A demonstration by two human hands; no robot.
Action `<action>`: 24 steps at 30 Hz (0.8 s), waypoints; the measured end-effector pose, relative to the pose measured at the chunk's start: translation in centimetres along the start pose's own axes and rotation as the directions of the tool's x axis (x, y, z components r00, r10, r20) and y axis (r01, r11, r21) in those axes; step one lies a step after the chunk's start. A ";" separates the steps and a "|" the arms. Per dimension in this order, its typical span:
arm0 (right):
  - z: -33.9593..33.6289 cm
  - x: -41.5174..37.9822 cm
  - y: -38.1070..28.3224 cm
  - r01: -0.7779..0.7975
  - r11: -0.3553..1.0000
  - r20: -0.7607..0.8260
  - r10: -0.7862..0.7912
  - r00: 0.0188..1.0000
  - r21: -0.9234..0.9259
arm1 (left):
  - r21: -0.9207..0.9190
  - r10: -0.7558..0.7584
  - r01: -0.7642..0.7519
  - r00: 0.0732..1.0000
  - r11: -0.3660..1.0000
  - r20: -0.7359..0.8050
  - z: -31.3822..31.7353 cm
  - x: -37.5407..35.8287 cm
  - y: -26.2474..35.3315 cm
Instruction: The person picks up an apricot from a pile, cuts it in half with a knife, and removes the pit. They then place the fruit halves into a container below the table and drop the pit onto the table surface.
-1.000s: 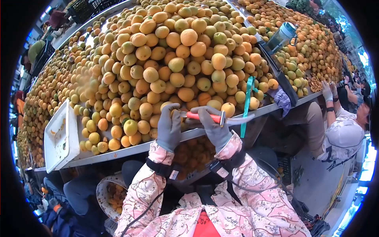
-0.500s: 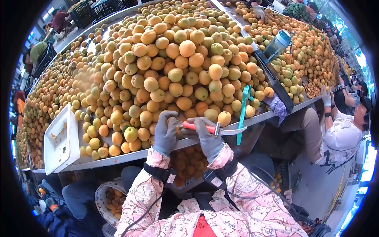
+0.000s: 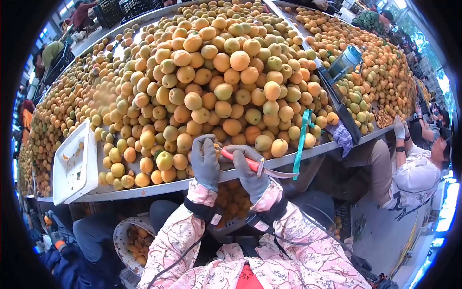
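My left hand (image 3: 205, 161), in a grey glove, is closed around an apricot (image 3: 218, 152), of which only a small orange part shows between the fingers. My right hand (image 3: 251, 168), gloved too, grips a red-handled knife (image 3: 242, 159). Its handle end points toward the left hand, and the slightly curved blade (image 3: 281, 174) sticks out to the right. Both hands are side by side over the table's front edge. Right behind them rises a big heap of apricots (image 3: 223, 91).
A white tray (image 3: 89, 166) with scraps in it leans at the table's left edge. Right are a teal strap (image 3: 302, 142), a purple cloth (image 3: 342, 137) and a bottle (image 3: 345, 65). Below stand a crate of apricots (image 3: 232, 204) and a white bucket (image 3: 121, 241). A co-worker (image 3: 416, 168) sits at right.
The knife's handle has tilted, its left end now higher and the blade lower. Both hands stay close together, the left still closed. The view has shifted slightly.
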State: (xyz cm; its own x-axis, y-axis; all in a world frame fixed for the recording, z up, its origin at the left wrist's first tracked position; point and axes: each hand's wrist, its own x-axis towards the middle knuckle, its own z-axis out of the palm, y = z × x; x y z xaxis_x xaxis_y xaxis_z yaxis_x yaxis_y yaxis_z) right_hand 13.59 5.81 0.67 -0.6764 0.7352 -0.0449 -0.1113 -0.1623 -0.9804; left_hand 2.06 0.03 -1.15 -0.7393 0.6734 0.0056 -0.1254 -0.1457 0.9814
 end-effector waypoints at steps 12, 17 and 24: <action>0.3 -0.2 -1.0 -0.263 0.813 -0.027 0.323 0.946 0.519 | -0.081 -0.072 0.077 0.995 0.994 0.068 0.1 0.1 0.8; 1.4 -1.1 0.3 -0.010 0.993 -0.131 0.026 0.991 0.117 | 0.017 -0.044 0.044 0.999 0.999 0.009 -0.2 0.3 0.5; 2.2 -0.3 0.1 0.405 0.866 0.034 -0.414 0.909 -0.294 | -0.092 -0.040 0.042 0.999 0.995 0.033 -1.3 0.8 1.0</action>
State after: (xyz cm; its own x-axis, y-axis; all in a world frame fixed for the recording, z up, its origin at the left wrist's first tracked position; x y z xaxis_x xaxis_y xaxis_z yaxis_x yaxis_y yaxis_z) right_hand 12.21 4.11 1.05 -0.5935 0.7138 0.3719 -0.1561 0.3511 -0.9232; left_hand 0.44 -0.53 -0.42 -0.7113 0.7023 -0.0269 -0.2169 -0.1830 0.9589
